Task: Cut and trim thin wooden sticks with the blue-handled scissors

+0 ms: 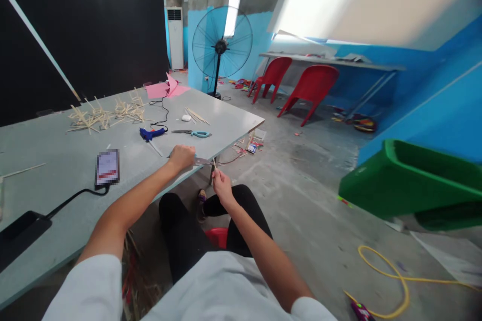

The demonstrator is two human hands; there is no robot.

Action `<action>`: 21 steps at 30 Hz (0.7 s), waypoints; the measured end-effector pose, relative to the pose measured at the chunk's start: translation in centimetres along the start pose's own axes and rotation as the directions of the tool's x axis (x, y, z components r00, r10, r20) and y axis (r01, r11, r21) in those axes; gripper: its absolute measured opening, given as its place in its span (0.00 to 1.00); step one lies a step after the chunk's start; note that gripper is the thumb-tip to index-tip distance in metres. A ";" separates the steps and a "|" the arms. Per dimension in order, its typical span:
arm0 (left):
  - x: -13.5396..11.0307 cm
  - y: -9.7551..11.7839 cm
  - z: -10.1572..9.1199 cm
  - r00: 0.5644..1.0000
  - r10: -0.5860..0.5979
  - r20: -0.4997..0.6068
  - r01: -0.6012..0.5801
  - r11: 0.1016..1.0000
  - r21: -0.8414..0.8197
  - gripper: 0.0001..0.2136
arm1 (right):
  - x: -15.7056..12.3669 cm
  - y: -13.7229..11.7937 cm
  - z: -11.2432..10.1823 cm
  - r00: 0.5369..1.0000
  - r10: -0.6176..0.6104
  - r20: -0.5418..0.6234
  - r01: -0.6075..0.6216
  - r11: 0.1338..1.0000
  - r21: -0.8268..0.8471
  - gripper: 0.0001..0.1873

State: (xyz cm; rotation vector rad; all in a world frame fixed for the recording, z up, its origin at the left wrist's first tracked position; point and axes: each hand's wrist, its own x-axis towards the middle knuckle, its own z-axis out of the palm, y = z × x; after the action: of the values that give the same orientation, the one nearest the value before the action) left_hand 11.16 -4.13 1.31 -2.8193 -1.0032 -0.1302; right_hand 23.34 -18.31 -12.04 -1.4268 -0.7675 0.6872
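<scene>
Blue walls point(444, 105) and a concrete floor point(301, 180) were seen around the tabletop point(229, 110); past its far end a fan point(221, 46) was placed, and well apart on its right a green bin point(376, 180). Toward the tabletop's far left, stick frames point(126, 112) were heaped; a glue gun point(150, 134) was laid near its middle, with scissors point(199, 134) and loose sticks point(199, 116) nearer its right edge.

At the tabletop's near edge, a knife point(203, 161) was held in the left grip point(183, 156), which was closed in a fist, the handle mostly hidden. By the same edge, a stick point(215, 162) was pinched by the right grip point(222, 184).

A slip was judged the likeliest trouble: if the blade were pushed too hard, or the stick were turned in so light a pinch, the thumb or fingers close below could be nicked. As no support seemed to be given by the tabletop, the stick could also be bent or split; were the knife dropped, the legs point(176, 230) below might be struck.

The stick was pointed upward out of the right grip, and was parted from the left grip by the exposed blade. Whether it was touched by the blade could not be told.
</scene>
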 end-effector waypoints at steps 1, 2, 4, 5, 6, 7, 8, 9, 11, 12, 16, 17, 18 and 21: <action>0.1 0.0 -0.3 1.000 0.002 0.004 -0.002 1.000 0.005 0.16 | -0.2 0.2 -0.3 1.000 -0.011 -0.019 0.011 1.000 -0.006 0.28; 0.1 0.0 -0.5 1.000 0.002 0.008 -0.002 1.000 0.013 0.16 | -0.6 0.6 -0.6 0.999 -0.016 -0.031 0.016 1.000 -0.008 0.28; 0.3 0.1 -1.1 0.999 -0.034 0.020 0.033 0.999 0.029 0.15 | -1.9 1.6 -0.8 0.999 -0.016 -0.031 0.016 1.000 -0.008 0.28; 0.3 0.2 -1.3 0.997 -0.068 0.020 0.068 0.997 0.037 0.15 | -2.9 2.2 -0.9 1.000 -0.015 -0.026 0.015 1.000 -0.008 0.29; 0.3 0.5 -1.4 0.994 -0.109 0.018 0.108 0.993 0.043 0.15 | -4.0 2.9 -0.8 1.000 -0.013 -0.019 0.013 1.000 -0.006 0.30; 0.2 0.8 -1.5 0.990 -0.139 0.015 0.139 0.989 0.044 0.16 | -5.0 3.4 -0.7 1.000 -0.011 -0.013 0.011 1.000 -0.002 0.31; 0.0 1.3 -1.4 0.988 -0.155 0.006 0.155 0.987 0.040 0.18 | -5.8 3.9 -0.7 1.000 -0.009 -0.010 0.009 1.000 0.005 0.32; -0.2 1.9 -1.4 0.989 -0.145 0.024 0.144 0.989 0.034 0.19 | -6.3 4.1 -0.8 1.000 -0.009 -0.011 0.009 1.000 0.014 0.32; -0.8 3.3 -1.0 0.996 -0.055 0.071 0.053 0.998 0.030 0.19 | -6.1 3.6 -1.5 0.999 -0.014 -0.029 0.015 0.999 0.035 0.32; -1.0 3.9 -0.8 0.997 -0.029 0.074 0.026 0.999 0.030 0.18 | -5.5 3.0 -2.0 0.999 -0.023 -0.048 0.026 0.998 0.056 0.31; -1.3 5.2 -0.2 1.000 0.012 0.029 -0.014 0.999 0.047 0.17 | -1.3 -0.1 -3.9 0.994 -0.069 -0.089 0.085 0.979 0.186 0.28; -1.2 5.2 -0.1 1.000 0.009 0.017 -0.010 0.999 0.051 0.17 | -0.3 -0.7 -4.0 0.995 -0.065 -0.078 0.081 0.973 0.215 0.27; -1.1 5.3 0.0 1.000 0.003 0.008 -0.004 0.999 0.052 0.17 | 0.5 -1.0 -3.9 0.997 -0.053 -0.061 0.066 0.970 0.235 0.27; -1.0 5.2 0.4 1.000 -0.020 -0.008 0.021 0.999 0.049 0.20 | 1.8 -1.0 -2.5 1.000 -0.016 -0.020 0.021 0.962 0.271 0.28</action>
State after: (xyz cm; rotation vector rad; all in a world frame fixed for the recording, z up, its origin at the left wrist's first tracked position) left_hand 13.73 -8.67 0.27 -2.7632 -1.0196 -0.1173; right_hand 26.37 -18.36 -10.98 -1.1736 -0.6445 0.7347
